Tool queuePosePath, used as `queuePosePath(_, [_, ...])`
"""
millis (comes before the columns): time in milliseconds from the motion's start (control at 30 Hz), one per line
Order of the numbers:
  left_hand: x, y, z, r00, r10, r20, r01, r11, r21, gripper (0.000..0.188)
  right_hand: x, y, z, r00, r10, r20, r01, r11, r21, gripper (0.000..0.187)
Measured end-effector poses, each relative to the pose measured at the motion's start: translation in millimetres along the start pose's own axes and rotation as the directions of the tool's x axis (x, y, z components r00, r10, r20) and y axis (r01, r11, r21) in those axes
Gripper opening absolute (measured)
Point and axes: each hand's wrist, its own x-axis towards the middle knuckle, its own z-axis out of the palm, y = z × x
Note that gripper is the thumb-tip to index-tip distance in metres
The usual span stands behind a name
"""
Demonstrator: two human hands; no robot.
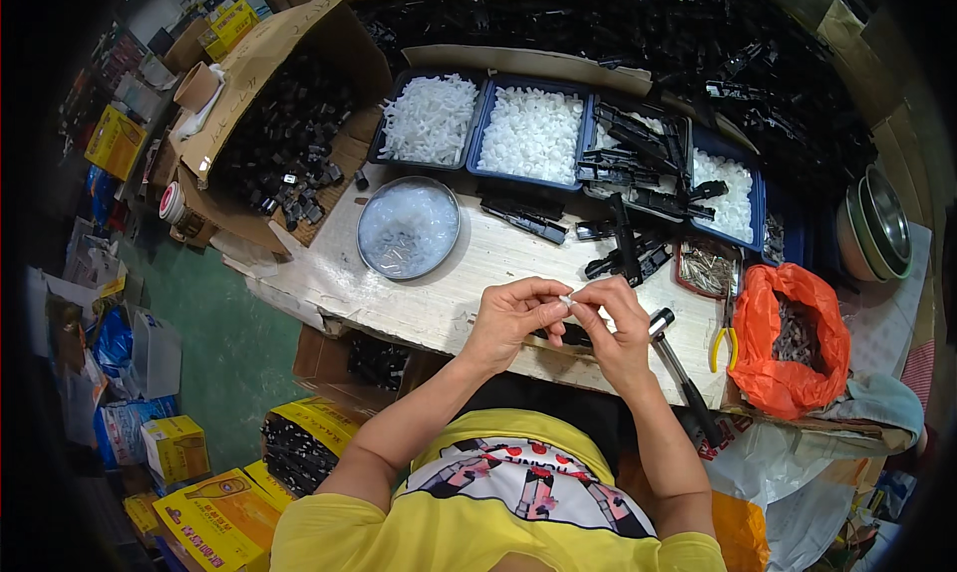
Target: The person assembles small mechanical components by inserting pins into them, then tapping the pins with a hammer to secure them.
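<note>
Both hands meet over the near edge of the wooden table. Left hand and right hand pinch one small white part between fingertips, fingers closed narrow around it. Far left: open cardboard box of black pieces. Next, round metal bowl with clear bits. Behind, blue trays of white parts. Loose black clips mid-table. Just right of the hands lies a hammer, then yellow-handled pliers, then an orange bag.
</note>
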Motion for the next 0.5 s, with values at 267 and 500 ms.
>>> queuePosePath(267, [-3.9,15.4,-9.6,0.995,-0.063,-0.079,0.085,0.946,0.314,0.022,-5.6,5.7,4.2,0.998,-0.053,0.022,0.055,0.990,-0.128,0.009])
queuePosePath(500, [-1.6,6.2,-30.4,1.000,-0.020,-0.003,0.018,0.834,0.551,0.020,-16.4,10.5,14.1,0.968,-0.061,0.241,0.141,0.933,-0.330,0.010])
